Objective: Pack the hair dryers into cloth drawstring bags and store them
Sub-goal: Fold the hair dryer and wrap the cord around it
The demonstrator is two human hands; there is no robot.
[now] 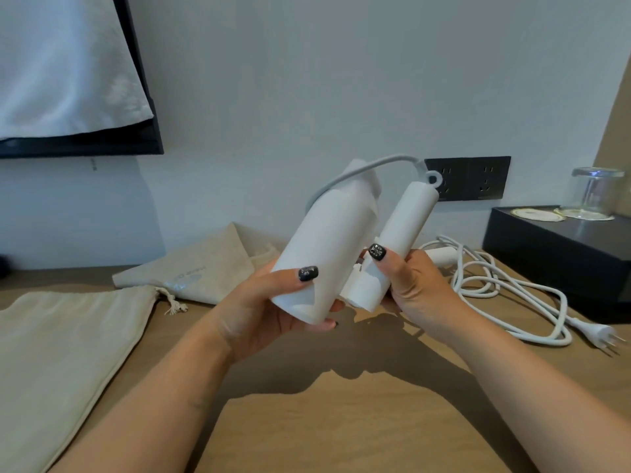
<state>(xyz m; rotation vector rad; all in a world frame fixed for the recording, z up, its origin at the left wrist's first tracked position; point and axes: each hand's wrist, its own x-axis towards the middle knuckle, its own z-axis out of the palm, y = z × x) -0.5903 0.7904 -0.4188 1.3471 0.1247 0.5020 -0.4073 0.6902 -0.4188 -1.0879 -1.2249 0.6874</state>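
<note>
1 head-worn view — looking forward and down, close over the wooden desk toward the wall.

The wooden worktop carried two beige cloth bags: one flat at its left edge, another toward the back. A coiled white cord and a black tray lay at its right.

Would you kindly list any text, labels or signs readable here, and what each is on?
None can be read.
Cloth bag at the back: faint printed mark, too blurred to read.
Hair dryer: no lettering visible.
Coasters: a pattern, no legible words.
</note>
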